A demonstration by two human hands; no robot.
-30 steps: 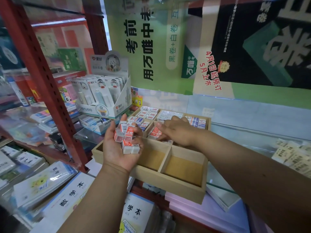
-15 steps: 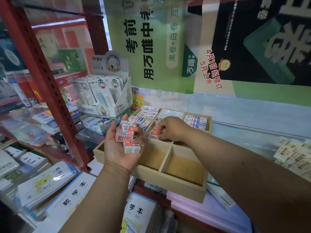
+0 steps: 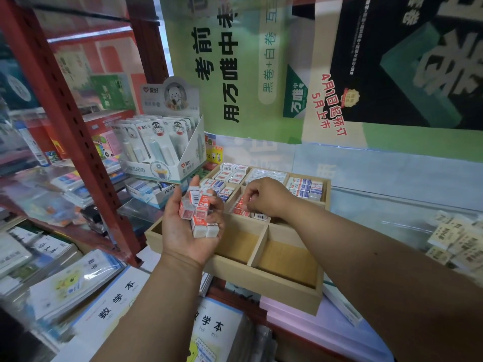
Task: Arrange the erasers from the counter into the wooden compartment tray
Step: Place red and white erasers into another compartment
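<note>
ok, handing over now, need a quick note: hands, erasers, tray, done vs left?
Left hand: palm up, holds a stack of red erasers beside the wooden tray.
Right hand: fingers curled down on the red erasers in the middle compartment; whether it grips one I cannot tell.
Done: back compartments hold erasers.
Left: place the held stack; the two front compartments that show are empty.

A glass tabletop carries the wooden compartment tray, a white display box of correction tapes at its left, and cream packets at right.
</note>
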